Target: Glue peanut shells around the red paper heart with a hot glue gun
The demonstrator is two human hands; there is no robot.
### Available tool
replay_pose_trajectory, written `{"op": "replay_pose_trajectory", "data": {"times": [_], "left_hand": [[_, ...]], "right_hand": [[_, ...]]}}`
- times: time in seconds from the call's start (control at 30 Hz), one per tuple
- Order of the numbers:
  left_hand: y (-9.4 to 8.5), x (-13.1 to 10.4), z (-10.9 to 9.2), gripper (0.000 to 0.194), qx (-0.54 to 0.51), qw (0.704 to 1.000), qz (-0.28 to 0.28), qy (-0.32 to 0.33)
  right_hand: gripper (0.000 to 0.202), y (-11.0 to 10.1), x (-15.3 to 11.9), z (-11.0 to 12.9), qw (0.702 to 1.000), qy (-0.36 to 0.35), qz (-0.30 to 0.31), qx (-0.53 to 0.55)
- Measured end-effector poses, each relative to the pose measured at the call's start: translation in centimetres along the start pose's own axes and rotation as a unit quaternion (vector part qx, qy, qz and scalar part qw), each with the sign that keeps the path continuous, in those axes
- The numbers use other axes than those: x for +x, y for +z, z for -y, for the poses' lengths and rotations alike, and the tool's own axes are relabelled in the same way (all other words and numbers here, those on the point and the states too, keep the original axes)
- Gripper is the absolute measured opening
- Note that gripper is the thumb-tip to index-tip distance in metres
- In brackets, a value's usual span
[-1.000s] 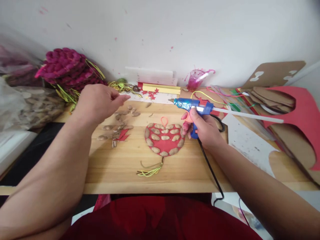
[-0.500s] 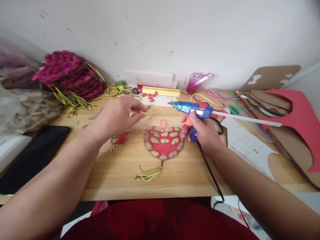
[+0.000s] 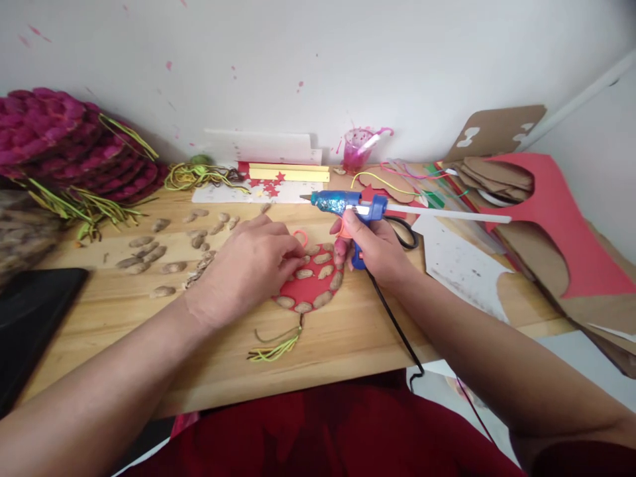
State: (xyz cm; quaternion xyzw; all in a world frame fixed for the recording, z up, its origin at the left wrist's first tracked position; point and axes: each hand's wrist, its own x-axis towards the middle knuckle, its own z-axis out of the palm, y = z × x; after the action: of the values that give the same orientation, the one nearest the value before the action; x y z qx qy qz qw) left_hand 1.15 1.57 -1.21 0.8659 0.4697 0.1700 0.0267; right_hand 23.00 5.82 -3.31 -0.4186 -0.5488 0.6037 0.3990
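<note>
at the far left a stack of magenta, bumpy pieces [image 3: 59, 146] stands against the wall, with a black flat object [image 3: 44, 318] nearer the person, and loose peanuts [image 3: 173, 267] lie scattered on the desk [image 3: 213, 377] between these and the left arm. that arm reaches in from the lower left corner, forearm slanting up and to the right, low over the wood, the wrist bent slightly and the back of the left hand [image 3: 258, 255] turned upward. its fingers are curled and drawn close together, a narrow pose, with the tips over the upper left part of a round red piece [image 3: 305, 289] rimmed with peanuts; whether they pinch a peanut there cannot be told, as the hand hides it. the red piece lies flat in front of the person, its coral loop [image 3: 301, 234] at the far edge and a yellow-green tassel [image 3: 275, 348] at the near one. to the right, the right hand [image 3: 377, 245] is wrapped round the handle of a blue glue gun [image 3: 338, 201], thumb laid against the body, fingers by the orange trigger. the gun is held nearly level just beyond the red piece, nozzle pointing left, a white glue stick [image 3: 447, 213] jutting from its back. the right forearm slants in from the lower right, and a black cord [image 3: 392, 324] hangs from the grip.
</note>
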Motion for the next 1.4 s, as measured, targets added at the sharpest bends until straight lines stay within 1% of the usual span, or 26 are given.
{"op": "replay_pose_trajectory", "data": {"times": [0.1, 0.37, 0.6, 0.7, 0.93, 1.13, 1.27, 1.4], "left_hand": [[0.1, 0.1, 0.0, 0.021, -0.002, 1.0, 0.014, -0.001], [0.4, -0.1, 0.1, 0.022, -0.012, 1.0, 0.017, 0.004], [-0.6, -0.2, 1.0, 0.024, 0.0, 1.0, -0.025, -0.017], [-0.9, -0.1, 1.2, 0.023, 0.005, 0.999, -0.03, -0.025], [-0.3, 0.0, 0.8, 0.022, -0.032, 0.999, 0.005, -0.007], [0.1, 0.1, 0.7, 0.019, -0.029, 0.999, 0.01, 0.007], [0.2, 0.2, 0.5, 0.019, -0.018, 0.999, 0.028, 0.001], [0.2, 0.3, 0.4, 0.02, -0.007, 0.999, 0.033, -0.002]], "right_hand": [[0.063, 0.0, 0.0, 0.1, 1.0, 0.0, 0.001, 0.006], [0.061, 0.0, 0.1, 0.0, 1.0, -0.002, 0.01, 0.004], [0.058, 0.0, -0.1, 0.2, 1.0, 0.004, 0.003, -0.011], [0.057, 0.0, -0.2, 0.2, 1.0, 0.001, 0.004, -0.008], [0.058, 0.0, 0.1, 0.0, 1.0, -0.01, 0.016, 0.004], [0.059, 0.0, 0.0, 0.0, 1.0, -0.006, 0.015, -0.008], [0.059, 0.0, 0.0, 0.0, 1.0, -0.007, 0.018, -0.008], [0.057, 0.0, -0.1, 0.1, 1.0, -0.009, 0.015, -0.011]]}}
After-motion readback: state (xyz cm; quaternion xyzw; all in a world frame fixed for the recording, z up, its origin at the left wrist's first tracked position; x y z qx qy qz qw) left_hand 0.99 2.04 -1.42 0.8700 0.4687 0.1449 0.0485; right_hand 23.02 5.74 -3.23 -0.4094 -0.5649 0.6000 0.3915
